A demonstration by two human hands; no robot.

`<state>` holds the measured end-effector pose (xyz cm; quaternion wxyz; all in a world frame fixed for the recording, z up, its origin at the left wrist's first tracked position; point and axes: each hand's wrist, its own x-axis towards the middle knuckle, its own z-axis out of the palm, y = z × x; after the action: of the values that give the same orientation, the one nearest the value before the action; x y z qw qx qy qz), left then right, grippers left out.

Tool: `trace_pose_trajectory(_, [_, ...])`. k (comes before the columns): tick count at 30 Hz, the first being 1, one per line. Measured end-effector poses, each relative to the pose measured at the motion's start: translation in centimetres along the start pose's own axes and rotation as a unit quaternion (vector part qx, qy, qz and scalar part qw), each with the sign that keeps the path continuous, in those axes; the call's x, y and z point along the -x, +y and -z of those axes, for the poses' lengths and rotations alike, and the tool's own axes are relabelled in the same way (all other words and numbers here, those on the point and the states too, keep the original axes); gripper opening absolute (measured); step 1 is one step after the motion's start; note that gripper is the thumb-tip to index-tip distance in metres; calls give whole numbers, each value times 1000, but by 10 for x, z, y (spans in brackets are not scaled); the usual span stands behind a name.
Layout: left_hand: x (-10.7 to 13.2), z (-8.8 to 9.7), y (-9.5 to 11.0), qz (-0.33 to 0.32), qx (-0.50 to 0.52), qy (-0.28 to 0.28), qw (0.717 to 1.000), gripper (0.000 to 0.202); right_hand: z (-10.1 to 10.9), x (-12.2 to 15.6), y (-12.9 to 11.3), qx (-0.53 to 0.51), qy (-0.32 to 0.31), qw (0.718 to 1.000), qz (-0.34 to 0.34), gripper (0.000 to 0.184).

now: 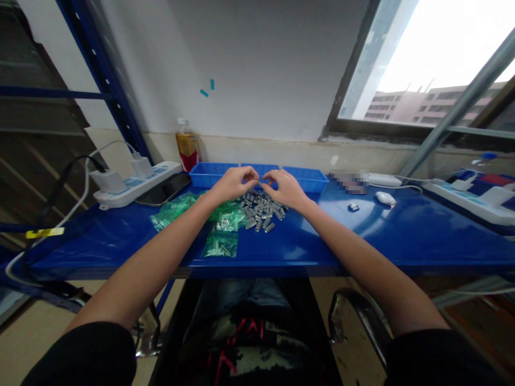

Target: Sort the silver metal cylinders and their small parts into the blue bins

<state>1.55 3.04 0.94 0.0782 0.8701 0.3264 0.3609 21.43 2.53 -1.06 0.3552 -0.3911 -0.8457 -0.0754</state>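
Observation:
My left hand (pixel 236 183) and my right hand (pixel 284 187) almost meet above a heap of small grey metal pieces (pixel 263 210). On each hand the thumb and fingers are closed in a pinch. Whatever lies at the fingertips is too small to name. The heap rests on the blue table (pixel 281 244), and my hands partly hide its far side. Left of it lie green plastic bags (pixel 227 217), partly under my left forearm. The nearest green bag (pixel 220 245) has small pale pieces inside.
Blue trays (pixel 306 178) stand in a row behind my hands. A bottle (pixel 187 145), a dark phone (pixel 164 188) and a white power strip (pixel 139 185) are at the left. A white earbud case (pixel 385 199) and another power strip (pixel 475 201) lie to the right.

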Motion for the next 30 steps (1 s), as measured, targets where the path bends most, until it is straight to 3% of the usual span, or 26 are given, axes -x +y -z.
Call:
trace_pose_trajectory(5, [0,-7,3,26,100,37,994,16,-1,0,-9,-46,39,998,-5,12])
trace_pose_trajectory(9, [-1,-9,3,41,161,28,986,19,-1,0,-8,-73,57,996,-1,10])
trace_pose_trajectory(12, [-2,-8,4,46,140,28,989,18,-1,0,-8,-70,53,996,-7,7])
trace_pose_trajectory(17, [-2,-7,3,86,56,132,986,18,1,0,-6,-42,53,997,-30,6])
trace_pose_trajectory(19, [-2,-6,2,101,41,146,983,18,2,-1,-4,-32,50,997,-40,7])
trace_pose_trajectory(25, [0,-8,3,92,37,89,991,15,2,1,2,-11,30,998,-48,6])
trace_pose_trajectory(30, [1,-13,8,67,50,86,993,15,0,1,0,-3,21,999,-33,7])
